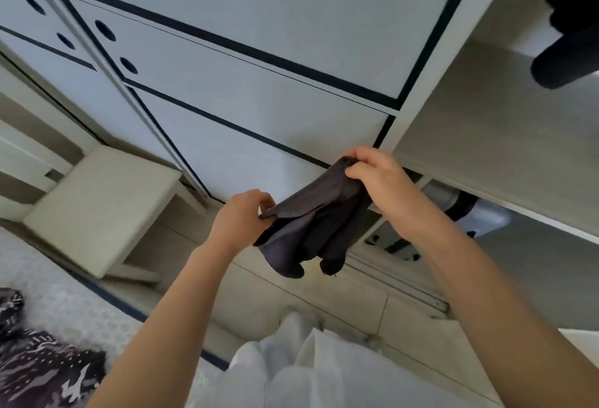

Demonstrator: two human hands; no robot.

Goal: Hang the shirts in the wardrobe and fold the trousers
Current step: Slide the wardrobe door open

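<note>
Wardrobe doors [259,67] fill background, right bay [486,135] open. Mid-air, just before doors: dark garment [311,229], bunched. Left hand [240,216] pinches near edge; right hand [376,177] grips far top. Risk: thin pinch slips, cloth drops to floor [340,307]; bunching likely skews fold.

The dark garment [311,226] is bunched, so shirt or trousers cannot be told, and its folds hide the left hand's [241,216] fingertips. Upper right, dark hanging clothes [567,51] and, lower left, patterned fabric [35,372] are cut off by the edges. A blurred grey-black object [444,198] sits half hidden behind the right forearm [470,278].
</note>
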